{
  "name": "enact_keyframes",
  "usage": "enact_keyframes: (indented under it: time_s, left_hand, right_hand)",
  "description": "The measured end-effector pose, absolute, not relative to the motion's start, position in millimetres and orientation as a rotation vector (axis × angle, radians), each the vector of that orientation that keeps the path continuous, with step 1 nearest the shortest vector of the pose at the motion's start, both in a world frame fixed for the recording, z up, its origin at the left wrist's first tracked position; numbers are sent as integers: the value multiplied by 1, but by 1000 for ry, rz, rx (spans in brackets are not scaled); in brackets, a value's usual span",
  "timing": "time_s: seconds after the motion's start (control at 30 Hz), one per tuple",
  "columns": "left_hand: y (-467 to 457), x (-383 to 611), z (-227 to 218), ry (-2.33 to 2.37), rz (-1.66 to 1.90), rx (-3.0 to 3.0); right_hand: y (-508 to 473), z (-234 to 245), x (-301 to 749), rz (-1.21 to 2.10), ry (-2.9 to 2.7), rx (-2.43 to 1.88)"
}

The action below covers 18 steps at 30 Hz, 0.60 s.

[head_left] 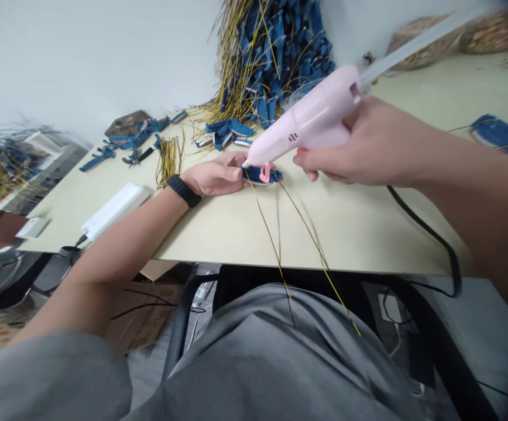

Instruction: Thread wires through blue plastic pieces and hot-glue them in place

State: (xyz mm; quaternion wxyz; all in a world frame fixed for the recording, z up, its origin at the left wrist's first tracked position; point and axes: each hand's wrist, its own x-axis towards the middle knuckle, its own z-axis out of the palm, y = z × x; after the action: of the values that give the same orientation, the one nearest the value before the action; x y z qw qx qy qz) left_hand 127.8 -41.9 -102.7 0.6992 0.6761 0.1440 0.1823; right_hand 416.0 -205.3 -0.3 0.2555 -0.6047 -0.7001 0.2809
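Observation:
My right hand (359, 146) is wrapped round the grip of a pale pink hot glue gun (302, 123), which has a long translucent glue stick (412, 44) at its back. The gun's nozzle points down and left, at the left end of a small blue piece (258, 175). Whether the tip touches it I cannot tell. Pinched in my left hand (219, 174) is this blue piece, just above the table. Two yellow-and-black wires (266, 228) trail from it over the table edge towards my lap. A black band is on my left wrist.
A big heap of blue pieces with yellow wires (275, 52) stands at the back, with loose blue pieces (225, 133) before it. Pliers (137, 156) and a white power strip (116, 209) lie left. The gun's black cord (429, 225) hangs right, near another blue piece (502, 133).

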Motion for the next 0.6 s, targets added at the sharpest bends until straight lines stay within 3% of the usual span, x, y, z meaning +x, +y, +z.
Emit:
enact_keyframes:
  time_s: [0.6]
  left_hand:
    - [-34,120,-110,327,431,1559]
  right_hand:
    - [-200,-5,427,748,-1940,-1615]
